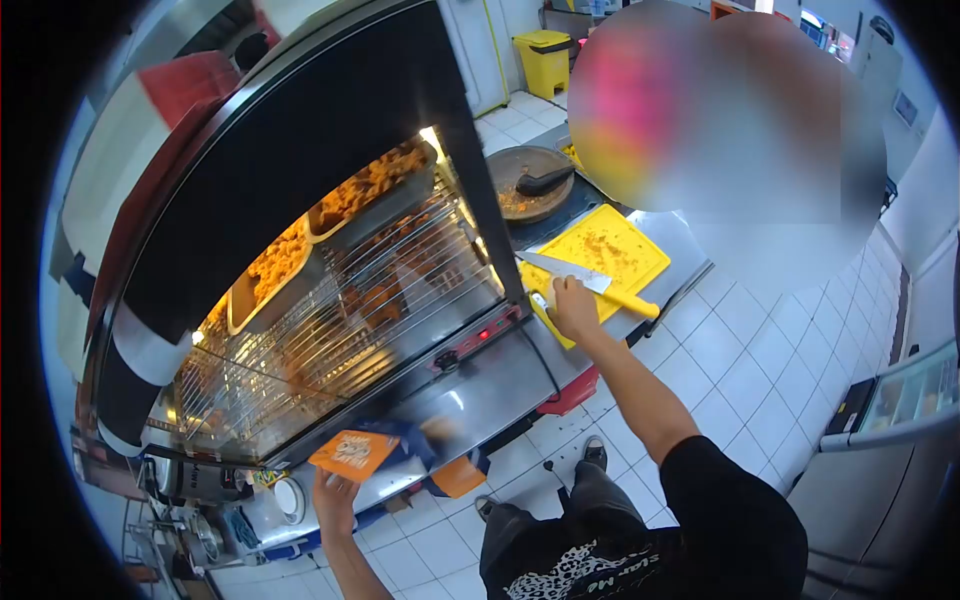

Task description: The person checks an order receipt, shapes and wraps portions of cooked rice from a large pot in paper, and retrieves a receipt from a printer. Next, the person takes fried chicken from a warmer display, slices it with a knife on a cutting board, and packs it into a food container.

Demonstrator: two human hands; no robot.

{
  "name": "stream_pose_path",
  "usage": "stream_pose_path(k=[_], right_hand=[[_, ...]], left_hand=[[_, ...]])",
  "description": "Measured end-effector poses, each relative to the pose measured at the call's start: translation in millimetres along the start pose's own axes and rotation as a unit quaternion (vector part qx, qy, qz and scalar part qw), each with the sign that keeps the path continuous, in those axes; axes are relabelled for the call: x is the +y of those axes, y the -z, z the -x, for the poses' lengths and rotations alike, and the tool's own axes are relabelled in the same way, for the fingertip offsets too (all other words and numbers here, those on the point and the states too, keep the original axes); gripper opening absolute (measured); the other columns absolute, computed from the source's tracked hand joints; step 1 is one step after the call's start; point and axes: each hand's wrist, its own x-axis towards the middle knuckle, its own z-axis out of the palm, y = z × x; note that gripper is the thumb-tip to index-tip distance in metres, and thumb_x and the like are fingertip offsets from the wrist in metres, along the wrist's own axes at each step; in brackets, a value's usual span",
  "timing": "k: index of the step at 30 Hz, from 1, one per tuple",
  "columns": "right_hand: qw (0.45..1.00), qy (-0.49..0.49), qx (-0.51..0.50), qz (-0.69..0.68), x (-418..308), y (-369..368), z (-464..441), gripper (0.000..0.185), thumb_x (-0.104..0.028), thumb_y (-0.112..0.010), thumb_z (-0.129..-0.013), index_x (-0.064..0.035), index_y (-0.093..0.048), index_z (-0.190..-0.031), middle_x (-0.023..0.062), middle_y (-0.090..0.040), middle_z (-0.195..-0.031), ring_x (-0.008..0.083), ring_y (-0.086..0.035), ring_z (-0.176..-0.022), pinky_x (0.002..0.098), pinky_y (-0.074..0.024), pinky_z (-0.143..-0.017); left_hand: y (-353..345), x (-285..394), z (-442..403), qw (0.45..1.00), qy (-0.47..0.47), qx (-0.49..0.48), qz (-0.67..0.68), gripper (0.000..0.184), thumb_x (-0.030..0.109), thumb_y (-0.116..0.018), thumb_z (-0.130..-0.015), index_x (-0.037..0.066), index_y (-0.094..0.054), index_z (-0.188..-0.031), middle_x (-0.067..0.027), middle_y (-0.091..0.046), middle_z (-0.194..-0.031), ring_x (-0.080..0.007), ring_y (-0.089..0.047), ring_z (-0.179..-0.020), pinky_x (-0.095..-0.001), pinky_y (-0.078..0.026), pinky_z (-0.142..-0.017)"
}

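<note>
My left hand [334, 500] grips an orange and dark blue printed paper food packet [356, 455] at the counter's front edge, below the warmer. Part of the packet is blurred, and a brownish item [437, 430] at its right side is smeared. My right hand [574, 305] is curled over the near edge of a yellow cutting board [625, 248] strewn with crumbs. A small pale, shiny piece shows beside its fingers; I cannot make out what it is. Just beyond these fingers lies a knife [565, 268] with a yellow handle.
A glass-fronted food warmer [470, 350] with wire racks and trays of fried food [372, 185] fills the left. Behind the board sits a round brown bowl [525, 195] with a black utensil. Another person [760, 130], blurred, stands across the counter. An orange packet [460, 477] is below the counter edge.
</note>
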Motion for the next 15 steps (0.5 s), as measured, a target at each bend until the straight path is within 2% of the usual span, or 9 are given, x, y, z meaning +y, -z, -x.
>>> stream_pose_path(k=[3,6,7,8,10,11,12,14,15], right_hand=[[0.995,0.056,-0.035,0.075,38.7,-33.8,-20.1,0.031,-0.02,-0.075,-0.08,-0.0068,-0.06,-0.104,0.0161,-0.061,-0.103,0.0343,-0.06,-0.104,0.0441,-0.0498,-0.087],[0.965,-0.066,0.098,-0.233,68.2,-59.3,-58.4,0.016,-0.015,-0.066,-0.088,-0.0064,-0.06,-0.101,0.0128,-0.066,-0.095,0.0321,-0.064,-0.088,0.044,-0.0511,-0.076],[0.924,-0.117,0.125,-0.342,77.3,-61.2,-65.6,0.013,-0.013,-0.064,-0.09,-0.0062,-0.059,-0.1,0.0116,-0.066,-0.093,0.0303,-0.065,-0.084,0.0434,-0.0514,-0.073],[0.853,-0.151,0.077,-0.493,81.1,-46.4,-69.1,0.008,-0.008,-0.056,-0.095,-0.0063,-0.056,-0.102,0.0086,-0.066,-0.09,0.0247,-0.066,-0.077,0.039,-0.0535,-0.071],[0.691,-0.237,0.052,-0.681,76.8,-19.6,-80.5,0.009,-0.007,-0.055,-0.096,-0.0067,-0.056,-0.105,0.0078,-0.065,-0.093,0.0217,-0.066,-0.081,0.0365,-0.0544,-0.073],[0.593,-0.278,0.036,-0.755,76.5,-7.4,-82.3,0.01,-0.006,-0.054,-0.097,-0.0069,-0.055,-0.107,0.0074,-0.065,-0.094,0.0203,-0.066,-0.082,0.0352,-0.0549,-0.075],[0.533,-0.304,0.043,-0.788,74.3,4.5,-85.2,0.014,-0.006,-0.055,-0.096,-0.0073,-0.055,-0.11,0.0089,-0.064,-0.099,0.0213,-0.066,-0.085,0.0357,-0.0557,-0.078],[0.511,-0.226,0.0,-0.83,60.3,37.6,-73.9,0.014,-0.01,-0.053,-0.099,-0.0091,-0.055,-0.113,0.007,-0.063,-0.106,0.0185,-0.064,-0.092,0.0346,-0.0536,-0.08],[0.496,-0.189,-0.024,-0.847,51.8,57.1,-61.0,0.015,-0.012,-0.052,-0.1,-0.0099,-0.055,-0.114,0.006,-0.063,-0.109,0.0171,-0.062,-0.096,0.0341,-0.0526,-0.081]], left_hand=[[-41.9,-20.8,1.6,0.997,0.005,0.035,-0.063,0.048,0.043,-0.045,-0.104,0.004,-0.047,-0.132,-0.0223,-0.06,-0.125,-0.0317,-0.062,-0.112,-0.0445,-0.05,-0.095],[-106.7,-30.5,25.5,0.983,-0.041,0.042,-0.176,0.042,0.039,-0.048,-0.101,0.006,-0.051,-0.128,-0.0164,-0.065,-0.118,-0.0254,-0.065,-0.106,-0.0394,-0.051,-0.088],[-126.1,-32.5,30.5,0.974,-0.049,0.033,-0.217,0.041,0.038,-0.048,-0.101,0.006,-0.052,-0.126,-0.0148,-0.067,-0.115,-0.0241,-0.065,-0.104,-0.0385,-0.05,-0.087],[-143.6,-38.4,32.7,0.96,-0.082,0.029,-0.267,0.031,0.029,-0.052,-0.099,0.007,-0.057,-0.121,-0.0106,-0.07,-0.107,-0.0199,-0.067,-0.099,-0.0333,-0.05,-0.082],[-181.9,-55.0,29.1,0.965,-0.107,-0.035,-0.237,0.022,0.01,-0.062,-0.094,0.006,-0.061,-0.115,-0.008,-0.07,-0.102,-0.017,-0.068,-0.092,-0.0255,-0.05,-0.075],[-203.8,-63.2,25.9,0.962,-0.104,-0.082,-0.239,0.021,0.01,-0.062,-0.094,0.006,-0.061,-0.114,-0.0078,-0.07,-0.103,-0.0171,-0.069,-0.091,-0.0271,-0.051,-0.075],[-227.5,-75.4,19.7,0.956,-0.12,-0.129,-0.233,0.022,0.01,-0.062,-0.095,0.005,-0.06,-0.116,-0.0082,-0.07,-0.103,-0.0169,-0.069,-0.092,-0.0278,-0.052,-0.077],[-277.8,-93.4,9.2,0.961,-0.084,-0.205,-0.164,0.032,0.011,-0.063,-0.096,0.007,-0.055,-0.126,-0.0101,-0.068,-0.113,-0.0184,-0.067,-0.101,-0.0298,-0.053,-0.08],[-311.2,-96.5,10.6,0.967,-0.092,-0.201,-0.128,0.038,0.016,-0.065,-0.096,0.007,-0.052,-0.131,-0.0099,-0.066,-0.117,-0.019,-0.067,-0.102,-0.0315,-0.053,-0.082]])
